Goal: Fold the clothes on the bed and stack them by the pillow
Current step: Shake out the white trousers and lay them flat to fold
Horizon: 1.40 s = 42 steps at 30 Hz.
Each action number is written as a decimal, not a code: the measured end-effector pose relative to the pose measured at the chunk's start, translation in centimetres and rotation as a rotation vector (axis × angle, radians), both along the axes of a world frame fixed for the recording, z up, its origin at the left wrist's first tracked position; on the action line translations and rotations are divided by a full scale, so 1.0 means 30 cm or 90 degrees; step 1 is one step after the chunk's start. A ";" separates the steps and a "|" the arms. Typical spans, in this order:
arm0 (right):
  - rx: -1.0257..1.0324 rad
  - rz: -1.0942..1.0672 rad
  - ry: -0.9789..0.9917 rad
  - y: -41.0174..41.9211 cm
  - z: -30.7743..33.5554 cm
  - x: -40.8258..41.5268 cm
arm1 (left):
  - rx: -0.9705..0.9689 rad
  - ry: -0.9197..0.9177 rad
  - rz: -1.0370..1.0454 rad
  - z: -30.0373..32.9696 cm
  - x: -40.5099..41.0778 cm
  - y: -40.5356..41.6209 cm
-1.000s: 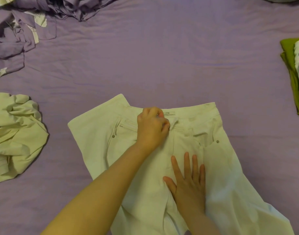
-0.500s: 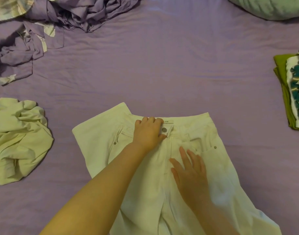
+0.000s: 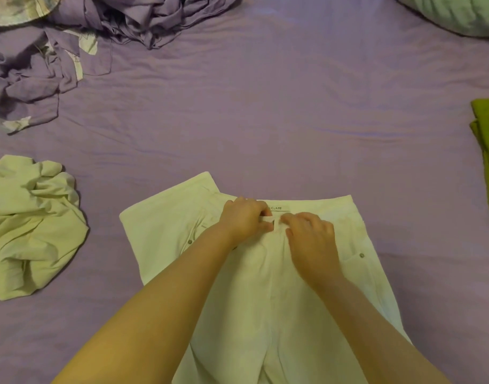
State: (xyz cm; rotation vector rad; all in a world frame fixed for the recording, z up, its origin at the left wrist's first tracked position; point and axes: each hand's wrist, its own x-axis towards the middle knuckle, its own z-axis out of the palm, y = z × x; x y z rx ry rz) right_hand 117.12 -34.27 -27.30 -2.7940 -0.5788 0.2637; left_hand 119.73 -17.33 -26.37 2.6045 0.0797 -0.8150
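White trousers (image 3: 160, 234) lie flat on the purple bed sheet (image 3: 265, 120), waistband away from me, legs running off the bottom edge. My left hand (image 3: 244, 218) pinches the left side of the waistband at the fly. My right hand (image 3: 310, 239) has its fingers curled on the right side of the waistband, close against the left hand. The button is hidden between the two hands. A pale green pillow (image 3: 454, 12) shows at the top right corner.
A crumpled pale yellow-green garment (image 3: 29, 225) lies at the left. A bunched purple and patterned cover (image 3: 57, 45) fills the top left. A folded stack with a green garment (image 3: 484, 151) sits at the right edge.
My right hand has moved up from lying flat on the trouser front to the waistband, where it now meets my left hand. The view has tilted up, showing the pillow.
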 end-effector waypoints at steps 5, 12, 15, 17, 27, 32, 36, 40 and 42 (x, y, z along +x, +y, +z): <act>-0.011 0.056 0.101 0.000 -0.007 0.078 | -0.025 0.046 -0.003 -0.002 -0.003 0.003; 0.192 0.034 0.046 -0.020 0.074 0.075 | -0.140 0.077 0.157 0.034 -0.019 -0.008; 0.193 0.069 0.106 -0.016 0.097 0.077 | -0.202 0.094 0.231 0.059 -0.022 -0.024; 0.191 0.066 0.129 -0.010 0.106 0.083 | -0.222 0.100 0.261 0.073 -0.021 -0.043; 0.225 -0.012 0.168 -0.040 0.128 0.081 | -0.349 0.019 0.367 0.126 -0.097 -0.057; 0.210 0.050 0.131 -0.049 0.152 0.087 | -0.429 0.040 0.425 0.156 -0.096 -0.061; 0.174 0.132 0.001 -0.053 0.175 0.059 | -0.457 0.082 0.469 0.160 -0.096 -0.075; 0.153 0.159 -0.071 -0.058 0.186 0.049 | -0.519 0.107 0.466 0.169 -0.111 -0.065; 0.158 0.144 -0.053 -0.059 0.190 0.050 | -0.534 0.112 0.417 0.179 -0.123 -0.053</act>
